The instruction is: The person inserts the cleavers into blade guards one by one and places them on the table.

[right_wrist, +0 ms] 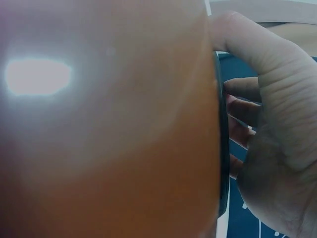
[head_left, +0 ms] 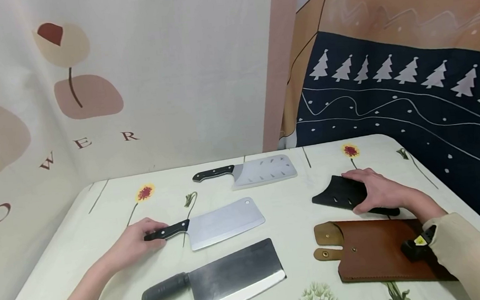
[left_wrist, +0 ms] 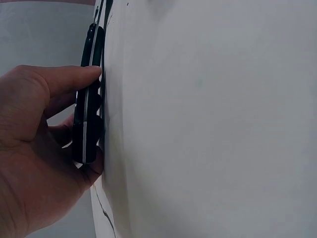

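Observation:
My left hand (head_left: 134,242) pinches the black riveted handle of a silver cleaver (head_left: 227,222) with a hole near its blade corner. That blade lies flat on the table, pointing right; the left wrist view shows the thumb and fingers on opposite sides of the handle (left_wrist: 89,99). On the right, my right hand (head_left: 380,190) spans a black knife sheath (head_left: 333,192), thumb on its near edge and fingers at the far one. The sheath lies behind a brown leather sheath (head_left: 379,247), which fills most of the right wrist view and hides part of the grip.
A dark-bladed cleaver (head_left: 236,276) with a thick grey handle lies nearest the front. Farther back is another cleaver (head_left: 263,171) with a dimpled blade and black handle. A flower-printed cloth covers the table (head_left: 301,211); patterned curtains (head_left: 174,79) hang behind it.

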Tool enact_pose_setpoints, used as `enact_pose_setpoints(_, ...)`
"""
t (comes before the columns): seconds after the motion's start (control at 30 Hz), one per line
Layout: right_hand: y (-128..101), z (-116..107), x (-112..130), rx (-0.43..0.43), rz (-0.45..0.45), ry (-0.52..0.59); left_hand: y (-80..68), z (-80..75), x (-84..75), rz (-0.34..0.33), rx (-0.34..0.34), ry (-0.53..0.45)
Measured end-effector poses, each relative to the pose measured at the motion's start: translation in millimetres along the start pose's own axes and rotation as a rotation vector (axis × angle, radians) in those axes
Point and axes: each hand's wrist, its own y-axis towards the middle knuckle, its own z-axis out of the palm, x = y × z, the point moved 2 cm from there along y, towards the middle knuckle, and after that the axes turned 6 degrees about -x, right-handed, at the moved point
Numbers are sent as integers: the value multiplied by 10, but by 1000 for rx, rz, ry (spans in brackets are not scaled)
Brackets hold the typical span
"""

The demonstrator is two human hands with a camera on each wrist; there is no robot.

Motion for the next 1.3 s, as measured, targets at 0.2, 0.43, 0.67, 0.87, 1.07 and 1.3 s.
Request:
enact_pose_setpoints(0.2,6,8,0,8,11,-1,0,0,-11,-2,13,-5)
enact_pose_setpoints(0.43,13,7,2,11,21,3,-3,-3,-7,21,11,-18)
enact_pose_setpoints(0.67,13,7,-16,15,28,8,-11,3,-6,31,-7,-21)
enact_pose_setpoints(0.87,10,10,-26,5,34,1,-15,-1,-20,31,-11,-23)
enact_pose_setpoints(1.07,21,2,-15,-4,22,-33,1,-44,-27,23,28,-39)
enact_pose_setpoints(1.3,43,-21,7,-13,6,-61,6,-86,-21,-5,89,-104)
